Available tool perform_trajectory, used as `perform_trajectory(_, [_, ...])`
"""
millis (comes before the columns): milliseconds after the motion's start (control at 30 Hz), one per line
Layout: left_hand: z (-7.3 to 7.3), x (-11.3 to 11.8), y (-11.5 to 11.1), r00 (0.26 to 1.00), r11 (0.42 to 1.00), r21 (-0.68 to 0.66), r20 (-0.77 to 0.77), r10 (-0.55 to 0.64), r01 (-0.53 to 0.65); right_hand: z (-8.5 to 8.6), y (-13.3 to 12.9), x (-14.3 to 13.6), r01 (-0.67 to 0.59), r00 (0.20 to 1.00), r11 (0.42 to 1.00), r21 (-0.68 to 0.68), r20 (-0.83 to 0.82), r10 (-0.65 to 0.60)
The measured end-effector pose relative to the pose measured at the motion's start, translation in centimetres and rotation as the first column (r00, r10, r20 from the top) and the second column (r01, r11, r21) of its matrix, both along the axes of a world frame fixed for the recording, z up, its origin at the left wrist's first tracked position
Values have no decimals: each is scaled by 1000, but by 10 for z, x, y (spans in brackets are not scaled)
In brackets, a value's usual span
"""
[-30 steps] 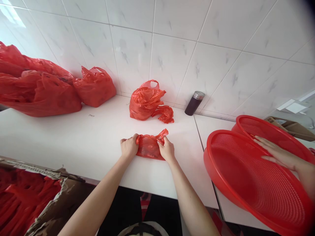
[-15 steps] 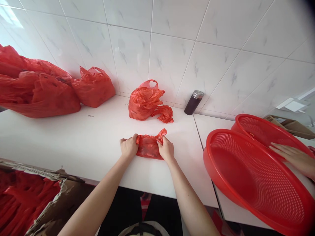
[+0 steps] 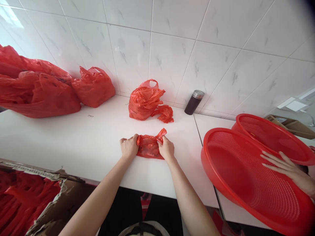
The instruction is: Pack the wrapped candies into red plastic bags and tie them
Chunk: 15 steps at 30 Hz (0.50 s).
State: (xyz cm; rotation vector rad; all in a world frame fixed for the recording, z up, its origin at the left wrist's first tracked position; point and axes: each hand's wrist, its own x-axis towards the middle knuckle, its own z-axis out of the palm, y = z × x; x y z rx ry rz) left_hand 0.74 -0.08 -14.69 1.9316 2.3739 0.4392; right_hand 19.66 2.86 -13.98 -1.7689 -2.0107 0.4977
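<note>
A small red plastic bag [image 3: 148, 146] lies on the white table between my hands, with darker contents showing faintly through it. My left hand [image 3: 129, 147] is closed on its left end. At the opposite end, my right hand [image 3: 166, 147] grips the gathered plastic, and a twisted tip sticks up above the fingers. What is inside the bag cannot be made out. Just beyond it sits a fuller red plastic bag [image 3: 141, 102] with a loop handle, and a crumpled red plastic piece [image 3: 165, 113] lies against its right side.
Filled red bags [image 3: 93, 88] stand at the back left by the tiled wall. A dark flask [image 3: 192, 104] leans there too. Two red colanders [image 3: 228, 170] occupy the right, where another person's hand [image 3: 290, 168] reaches in. A cardboard box [image 3: 66, 200] with red plastic is at lower left.
The other person's hand has moved left and forward over the nearer colander, which has shifted slightly left. My hands and the bag between them stay almost still.
</note>
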Motion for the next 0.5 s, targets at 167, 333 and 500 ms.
perform_trajectory(167, [-2,0,-1,1000,999,45,-15,-6,6,1,1,-1,16,999,1000,-25,35,-15])
perform_trajectory(333, [-4,2,0,1000,997,76,-18,7,-5,2,5,-5,36,998,997,-63,48,-33])
perform_trajectory(500, [-7,3,5,998,994,99,40,39,-42,4,11,-5,48,999,993,-110,-19,-51])
